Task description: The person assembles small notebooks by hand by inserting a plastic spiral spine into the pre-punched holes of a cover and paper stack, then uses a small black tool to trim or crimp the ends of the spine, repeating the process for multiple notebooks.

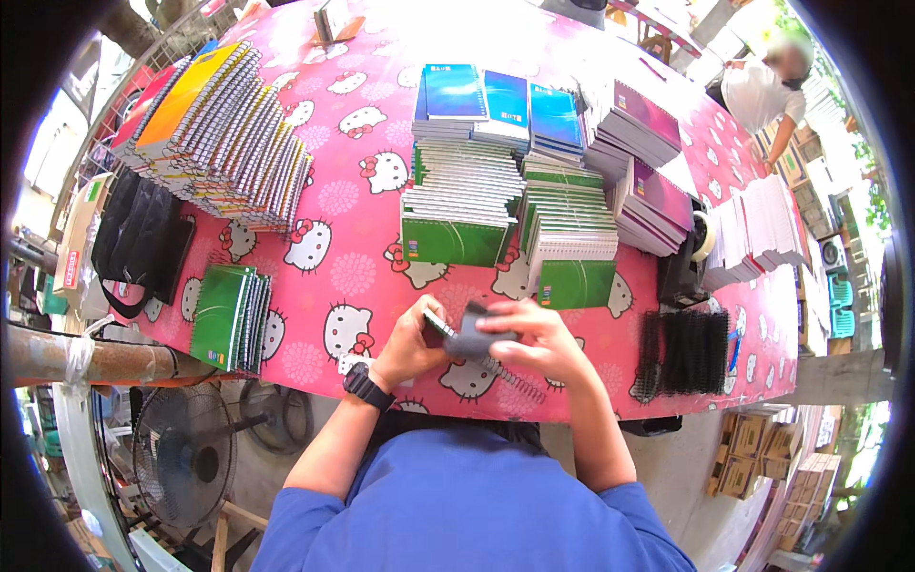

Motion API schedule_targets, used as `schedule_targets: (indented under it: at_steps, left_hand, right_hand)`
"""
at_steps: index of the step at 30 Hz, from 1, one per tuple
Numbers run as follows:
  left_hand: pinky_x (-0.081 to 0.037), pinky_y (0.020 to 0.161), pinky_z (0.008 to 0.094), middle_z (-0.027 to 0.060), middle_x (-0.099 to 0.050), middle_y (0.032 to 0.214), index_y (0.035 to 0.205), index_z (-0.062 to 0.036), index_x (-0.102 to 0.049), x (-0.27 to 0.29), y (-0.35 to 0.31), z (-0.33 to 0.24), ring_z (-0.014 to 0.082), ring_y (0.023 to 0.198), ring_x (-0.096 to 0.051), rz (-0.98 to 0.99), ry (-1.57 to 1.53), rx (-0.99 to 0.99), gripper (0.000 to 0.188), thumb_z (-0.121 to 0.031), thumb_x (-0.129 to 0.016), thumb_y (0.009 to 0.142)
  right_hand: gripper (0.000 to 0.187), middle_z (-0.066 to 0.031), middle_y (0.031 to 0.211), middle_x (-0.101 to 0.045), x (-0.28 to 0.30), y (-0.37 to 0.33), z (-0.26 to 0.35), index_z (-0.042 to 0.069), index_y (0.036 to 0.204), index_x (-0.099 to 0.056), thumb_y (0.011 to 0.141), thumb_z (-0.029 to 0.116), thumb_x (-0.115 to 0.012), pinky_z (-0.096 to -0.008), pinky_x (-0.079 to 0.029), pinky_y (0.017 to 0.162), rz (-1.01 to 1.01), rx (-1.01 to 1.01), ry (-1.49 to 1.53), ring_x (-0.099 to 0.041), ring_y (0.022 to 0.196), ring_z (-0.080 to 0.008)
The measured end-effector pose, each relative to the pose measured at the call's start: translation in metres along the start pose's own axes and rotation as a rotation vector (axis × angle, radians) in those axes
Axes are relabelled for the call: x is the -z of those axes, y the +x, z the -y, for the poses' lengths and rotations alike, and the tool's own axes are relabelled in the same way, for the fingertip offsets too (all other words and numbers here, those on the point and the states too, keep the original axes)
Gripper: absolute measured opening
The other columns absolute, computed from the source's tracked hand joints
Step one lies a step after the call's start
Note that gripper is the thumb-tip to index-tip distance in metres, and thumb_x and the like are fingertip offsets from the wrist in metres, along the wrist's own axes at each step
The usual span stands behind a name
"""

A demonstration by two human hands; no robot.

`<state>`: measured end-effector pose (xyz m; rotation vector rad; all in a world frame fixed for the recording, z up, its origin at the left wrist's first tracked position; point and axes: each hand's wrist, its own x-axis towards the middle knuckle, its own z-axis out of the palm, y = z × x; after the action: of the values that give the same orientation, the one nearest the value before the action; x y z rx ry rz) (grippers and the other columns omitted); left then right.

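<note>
My left hand (pixel 410 345), with a black watch on its wrist, is closed on a small notebook (pixel 440 324) seen nearly edge-on, mostly hidden by the fingers. Against it is a dark grey, motion-blurred piece (pixel 469 340) whose kind I cannot make out. My right hand (pixel 545 343) reaches over that piece from the right, its fingers smeared by motion, so its grip is unclear. A loose dark spiral binding coil (pixel 515 381) slants across the table below the hands. Just beyond them are stacks of green notebooks (pixel 456 243) with white page edges.
Tall spiral notebook stacks (pixel 205 110) and a black bag (pixel 138 224) occupy the left. Green spiral notebooks (pixel 224 315) sit nearer. Blue (pixel 457 92) and maroon notebooks (pixel 658 195) stand behind; black coils (pixel 691 353) and a tape dispenser (pixel 681 272) are rightward. A fan (pixel 186 453) stands below; a person (pixel 762 95) is far right.
</note>
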<state>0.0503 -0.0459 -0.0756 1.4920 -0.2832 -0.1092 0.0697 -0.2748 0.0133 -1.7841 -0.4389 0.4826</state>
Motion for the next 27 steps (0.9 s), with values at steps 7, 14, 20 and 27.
schedule_targets:
  at_steps: [7, 14, 20, 27]
  left_hand:
    - [-0.043, 0.068, 0.0249, -0.0024, -0.048, 0.079, 0.091, -0.0094, -0.047, 0.001, -0.001, -0.006, 0.0081, 0.076, -0.047, 0.013, 0.025, -0.002, 0.051, -0.014, -0.089, 0.062]
    - [-0.045, 0.070, 0.0316, 0.0068, -0.051, 0.084, 0.093, -0.0041, -0.049, -0.012, 0.002, -0.047, 0.0190, 0.076, -0.052, 0.016, 0.277, -0.117, 0.045, -0.010, -0.084, 0.065]
    - [-0.049, 0.066, 0.0307, 0.0105, -0.054, 0.089, 0.095, -0.0015, -0.054, -0.025, 0.003, -0.090, 0.0228, 0.076, -0.058, 0.006, 0.334, -0.195, 0.028, 0.000, -0.072, 0.074]
    - [-0.051, 0.068, 0.0289, 0.0085, -0.058, 0.085, 0.087, -0.0010, -0.059, -0.023, 0.003, -0.098, 0.0199, 0.077, -0.060, 0.016, 0.363, -0.253, 0.019, 0.001, -0.072, 0.074]
  right_hand:
    - [0.048, -0.0219, 0.124, -0.055, -0.012, 0.003, 0.000, 0.010, 0.110, -0.069, 0.072, 0.039, -0.078, -0.0425, -0.039, 0.100, -0.072, -0.017, -0.133, -0.049, 0.118, -0.0354]
    - [0.047, -0.0135, 0.124, -0.058, -0.010, -0.009, 0.020, 0.010, 0.115, -0.065, 0.075, 0.032, -0.076, -0.0430, -0.039, 0.100, -0.343, 0.239, -0.586, -0.050, 0.115, -0.0317]
    - [0.030, -0.0061, 0.092, -0.062, -0.037, -0.012, 0.044, 0.003, 0.099, -0.065, 0.072, 0.007, -0.079, -0.0252, -0.050, 0.068, -0.390, 0.302, -0.167, -0.060, 0.078, -0.0137]
    - [0.022, -0.0055, 0.080, -0.058, -0.038, -0.014, 0.050, 0.002, 0.088, -0.064, 0.074, 0.010, -0.078, -0.0272, -0.049, 0.062, -0.351, 0.284, -0.141, -0.057, 0.073, -0.0146]
